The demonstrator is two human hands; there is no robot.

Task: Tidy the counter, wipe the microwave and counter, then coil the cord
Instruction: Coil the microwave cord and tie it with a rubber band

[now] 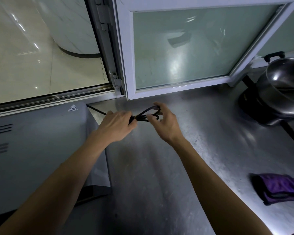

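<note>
Both hands are holding a looped black cord above the steel counter.

The left hand [116, 123] is pinching the gathered strands of the cord [145, 114]; the right hand [165, 122] is hooking curled fingers through the loops' far end. One strand is running back behind the microwave [41, 141]. A pot [278, 92] is sitting far right, contents hidden; a purple cloth [277, 188] is lying near the counter [159, 175] edge.
</note>
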